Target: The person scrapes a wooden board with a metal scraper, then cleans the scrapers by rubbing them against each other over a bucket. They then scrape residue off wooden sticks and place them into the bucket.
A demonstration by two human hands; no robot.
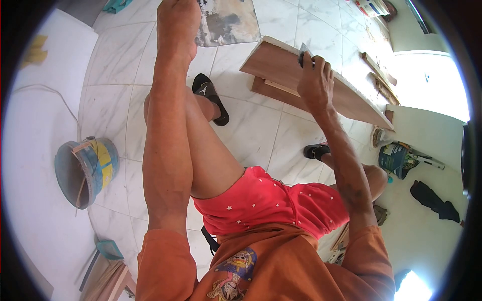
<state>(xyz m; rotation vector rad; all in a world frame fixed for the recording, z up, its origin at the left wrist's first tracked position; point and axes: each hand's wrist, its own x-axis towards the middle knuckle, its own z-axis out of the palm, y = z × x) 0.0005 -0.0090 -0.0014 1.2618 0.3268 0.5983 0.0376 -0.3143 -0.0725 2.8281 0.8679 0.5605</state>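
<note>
— What did we see at the right hand?
— Its fingers were clenched round a dark tool, perhaps a scraper, pressed on the top edge of the board. The board lay tilted on a wood block over the tiled floor, ahead of the knees.
— And the left hand?
— It reached far forward and touched the edge of a stained slab. Its fingers were hidden from us, so we could not tell whether they gripped.
— What else lay about?
— A blue bucket stood well to the left and a can to the right. A black sandal sat between arm and board.
</note>
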